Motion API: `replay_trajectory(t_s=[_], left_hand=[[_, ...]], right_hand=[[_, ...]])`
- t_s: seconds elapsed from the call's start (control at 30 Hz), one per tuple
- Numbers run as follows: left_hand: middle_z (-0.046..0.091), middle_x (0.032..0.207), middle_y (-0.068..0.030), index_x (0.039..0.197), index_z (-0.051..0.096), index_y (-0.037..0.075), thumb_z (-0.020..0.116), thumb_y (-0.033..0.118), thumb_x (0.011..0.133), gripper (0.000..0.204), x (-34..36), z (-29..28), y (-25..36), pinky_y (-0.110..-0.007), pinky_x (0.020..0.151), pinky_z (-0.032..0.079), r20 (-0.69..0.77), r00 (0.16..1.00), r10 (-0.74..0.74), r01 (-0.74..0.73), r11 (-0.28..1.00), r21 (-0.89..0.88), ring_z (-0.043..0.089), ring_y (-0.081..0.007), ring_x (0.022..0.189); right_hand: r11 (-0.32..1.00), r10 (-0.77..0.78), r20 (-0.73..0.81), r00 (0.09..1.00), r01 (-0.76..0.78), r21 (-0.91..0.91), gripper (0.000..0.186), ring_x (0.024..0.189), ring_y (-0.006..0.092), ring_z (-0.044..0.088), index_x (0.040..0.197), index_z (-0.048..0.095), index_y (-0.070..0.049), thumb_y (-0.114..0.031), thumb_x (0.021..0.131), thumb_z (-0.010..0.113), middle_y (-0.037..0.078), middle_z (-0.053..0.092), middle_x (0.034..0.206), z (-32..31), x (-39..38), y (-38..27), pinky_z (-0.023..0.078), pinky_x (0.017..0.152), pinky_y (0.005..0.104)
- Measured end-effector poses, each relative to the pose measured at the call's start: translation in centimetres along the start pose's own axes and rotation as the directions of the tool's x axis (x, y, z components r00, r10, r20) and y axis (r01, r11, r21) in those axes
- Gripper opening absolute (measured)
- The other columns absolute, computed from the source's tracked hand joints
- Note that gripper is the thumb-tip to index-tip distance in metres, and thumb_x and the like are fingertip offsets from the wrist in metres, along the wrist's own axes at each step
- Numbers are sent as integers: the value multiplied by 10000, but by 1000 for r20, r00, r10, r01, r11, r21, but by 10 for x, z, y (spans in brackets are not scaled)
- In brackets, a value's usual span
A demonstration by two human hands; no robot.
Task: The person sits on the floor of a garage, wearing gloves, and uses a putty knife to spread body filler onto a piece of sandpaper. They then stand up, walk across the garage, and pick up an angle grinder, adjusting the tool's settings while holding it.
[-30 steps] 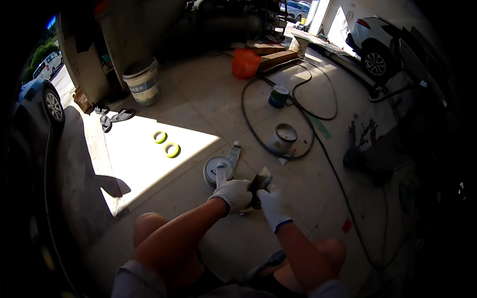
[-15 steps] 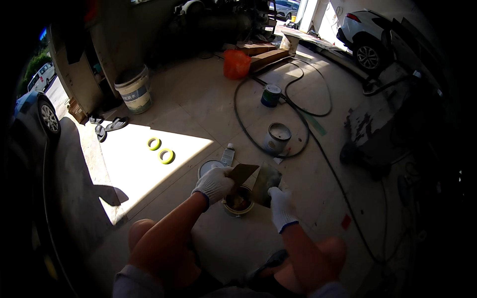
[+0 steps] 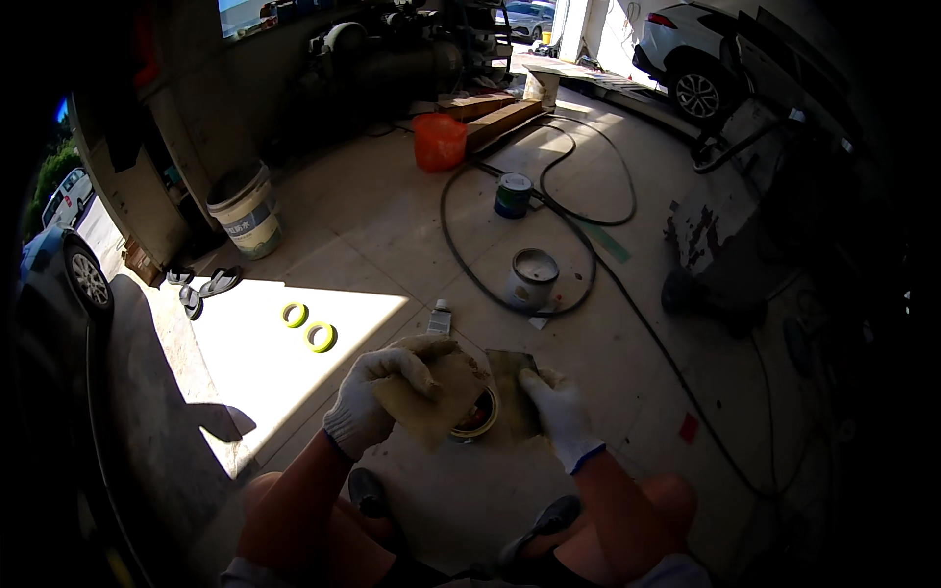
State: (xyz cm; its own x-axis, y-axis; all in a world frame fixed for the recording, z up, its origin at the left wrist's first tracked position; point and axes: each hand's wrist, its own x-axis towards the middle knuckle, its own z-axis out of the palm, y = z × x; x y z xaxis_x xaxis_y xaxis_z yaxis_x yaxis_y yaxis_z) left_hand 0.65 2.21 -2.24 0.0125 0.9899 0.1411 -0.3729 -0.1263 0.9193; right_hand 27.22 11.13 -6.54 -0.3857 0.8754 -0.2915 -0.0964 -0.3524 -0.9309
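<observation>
My gloved left hand (image 3: 365, 392) grips a tan, flat spreader plate (image 3: 431, 397), which is tilted over an open can (image 3: 478, 419) on the floor. My gloved right hand (image 3: 561, 414) is closed on a darker, smeared scraper (image 3: 512, 384) just right of the plate. The two tools partly cover the can. A tube (image 3: 440, 318) lies beyond my hands. Two yellow tape rolls (image 3: 321, 336) lie in the sunlight to the left.
A pale can (image 3: 532, 286) and a green can (image 3: 513, 201) stand among looped hoses (image 3: 595, 279). A white bucket (image 3: 245, 220), slippers (image 3: 218, 282) and an orange container (image 3: 440, 142) are farther back. Cars (image 3: 698, 93) flank both sides; a dark stand (image 3: 720, 245) is at right.
My hands have drawn apart, the left moving leftward and tilting its plate flatter, the right lifting its scraper beside it. The open can became visible between them. The camera view has tilted slightly upward.
</observation>
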Motion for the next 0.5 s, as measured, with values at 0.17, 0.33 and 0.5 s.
replay_trajectory(t_s=[0.17,0.33,0.5], left_hand=[[615,1456,-162,887,744,22,616,-41,986,174,-3,-10,-6,-378,1068,553,-69,995,76,-66,988,140,618,-253,1290],[633,1425,-157,858,741,19,624,-44,948,160,1,-1,5,-384,1063,550,-132,991,4,10,994,109,628,-256,1266],[643,1414,-173,850,745,0,609,-27,907,150,-8,15,-3,-389,1046,553,-164,986,9,-3,999,37,647,-266,1238]], right_hand=[[986,52,193,980,-20,-165,287,939,109,673,1218,665,52,-188,1064,629,62,718,1054,39,-62,-14,561,833,282],[987,14,159,987,12,-161,281,976,106,663,1254,643,43,-171,1074,612,66,709,1082,34,-80,-33,553,883,280],[998,45,4,999,-45,47,322,956,104,668,1263,646,40,-225,1083,610,75,712,1092,24,-39,-13,563,872,266]])
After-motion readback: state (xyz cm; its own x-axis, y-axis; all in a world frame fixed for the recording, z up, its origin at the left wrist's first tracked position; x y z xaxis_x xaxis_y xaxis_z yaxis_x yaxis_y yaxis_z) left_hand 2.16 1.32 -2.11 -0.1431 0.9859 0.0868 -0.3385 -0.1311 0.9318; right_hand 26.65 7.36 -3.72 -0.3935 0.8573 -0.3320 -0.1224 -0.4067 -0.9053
